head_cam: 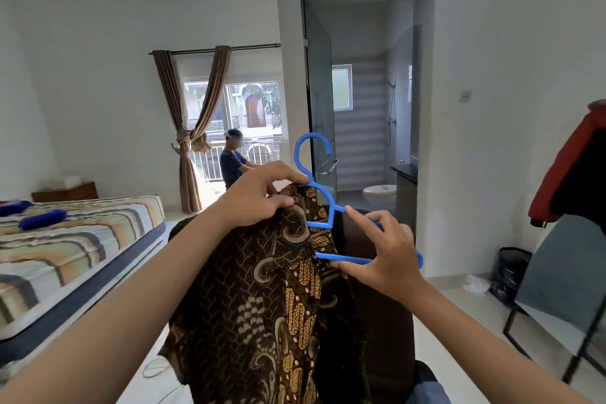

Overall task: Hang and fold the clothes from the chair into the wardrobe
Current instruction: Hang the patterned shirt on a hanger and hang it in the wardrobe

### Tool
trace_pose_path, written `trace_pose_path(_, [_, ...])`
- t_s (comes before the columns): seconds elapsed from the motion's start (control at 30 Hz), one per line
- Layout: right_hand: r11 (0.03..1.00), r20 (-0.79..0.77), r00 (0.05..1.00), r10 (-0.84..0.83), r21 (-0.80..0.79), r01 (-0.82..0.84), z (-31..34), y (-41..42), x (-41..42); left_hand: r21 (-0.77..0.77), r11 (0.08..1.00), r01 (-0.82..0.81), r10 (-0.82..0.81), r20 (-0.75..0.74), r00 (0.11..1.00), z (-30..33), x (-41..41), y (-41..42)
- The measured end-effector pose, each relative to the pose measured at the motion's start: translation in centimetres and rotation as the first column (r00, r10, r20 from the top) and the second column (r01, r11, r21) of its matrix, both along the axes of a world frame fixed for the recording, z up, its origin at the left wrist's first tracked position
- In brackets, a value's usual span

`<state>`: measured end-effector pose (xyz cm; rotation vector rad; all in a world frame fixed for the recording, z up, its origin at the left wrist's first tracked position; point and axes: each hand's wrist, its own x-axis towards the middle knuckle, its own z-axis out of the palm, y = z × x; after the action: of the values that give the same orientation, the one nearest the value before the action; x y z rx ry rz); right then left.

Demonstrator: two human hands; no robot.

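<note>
1. Left hand (pixel 262 195) pinches the collar edge of the brown batik shirt (pixel 262 298) right against the neck of the blue hanger (pixel 323 207). Fingers are curled on the cloth, thumb under. Likely reason: pinning the fabric there keeps it from sliding off while the other side gets fed in.
2. Right hand (pixel 385 251) holds the hanger's right arm and lower bar. Thumb and lower fingers curl round the bar, index finger lies stretched along the upper arm. Probably steadies and steers the frame into the shoulder.
3. Hanger is tilted, hook up and toward the left, right end lower and bare. The left side is under the cloth, so the shirt looks only half on.
4. Shirt hangs down between the forearms, held up at chest height in mid-air. Keeps the hem off the floor and lets gravity open the body.
5. Dark chair (pixel 377 321) sits just behind and below the shirt. A dark garment seems draped on it, hard to tell.
6. Wardrobe not in view. Hanging step not yet done.
7. Elsewhere: striped bed (pixel 75 256) at left, red jacket (pixel 570 180) hanging at right edge, another person (pixel 233 164) by the window.
</note>
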<state>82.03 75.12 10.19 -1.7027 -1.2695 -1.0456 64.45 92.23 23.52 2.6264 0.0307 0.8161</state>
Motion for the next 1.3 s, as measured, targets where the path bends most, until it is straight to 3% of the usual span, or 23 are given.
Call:
trace_pose_path(0.13, [0.999, -0.053, 0.998, 0.041, -0.025, -0.042, -0.1, -0.4, 0.2, -0.091, 0.996, -0.004, 0.004, 0.001, 1.000, 0.0, 0.2, -0.2])
trace_pose_path(0.3, [0.998, -0.098, 0.993, 0.063, -0.010, -0.064, -0.6, -0.3, 0.0, -0.054, 0.998, 0.012, -0.015, -0.051, 0.999, -0.3, 0.5, -0.3])
trace_pose_path(0.43, [1.000, -0.044, 0.999, 0.020, 0.012, -0.020, -0.8, -0.1, 0.1, -0.016, 1.000, 0.012, -0.012, 0.007, 1.000, -0.7, 1.0, -0.2])
trace_pose_path(0.5, [0.997, -0.006, 0.998, -0.064, 0.051, 0.064, -1.0, 0.2, 0.1, -0.029, 1.000, 0.002, -0.001, 0.038, 0.999, -0.7, 1.1, -0.1])
trace_pose_path(0.6, [0.963, 0.074, 0.985, -0.158, 0.230, 0.137, -2.1, 0.1, -1.3, -0.042, 0.999, 0.007, -0.004, 0.058, 0.998, -0.4, 1.2, 0.1])
trace_pose_path(0.7, [0.960, 0.136, 0.988, 0.069, 0.260, -0.103, -4.4, 0.1, -3.5, -0.052, 0.999, 0.004, -0.002, 0.038, 0.999, -0.1, 1.0, 0.1])
trace_pose_path(0.8, [0.919, -0.104, 0.917, 0.386, 0.135, -0.371, -6.8, 0.7, -5.0, -0.077, 0.997, 0.022, -0.019, 0.037, 0.999, 0.0, 0.8, 0.0])
trace_pose_path(0.87, [0.887, -0.303, 0.834, 0.461, 0.155, -0.434, -7.6, 1.3, -5.6, -0.086, 0.995, 0.047, -0.042, 0.059, 0.997, 0.0, 0.8, 0.0])
trace_pose_path(1.13, [0.868, -0.570, 0.654, 0.497, 0.325, -0.376, -6.1, 3.1, -6.5, -0.106, 0.986, 0.128, -0.119, 0.082, 0.989, -0.3, 0.2, 0.2])
trace_pose_path(1.3, [0.898, -0.587, 0.685, 0.432, 0.347, -0.269, -5.2, 3.6, -5.9, -0.145, 0.980, 0.135, -0.129, 0.056, 0.990, -0.6, -0.5, 0.6])
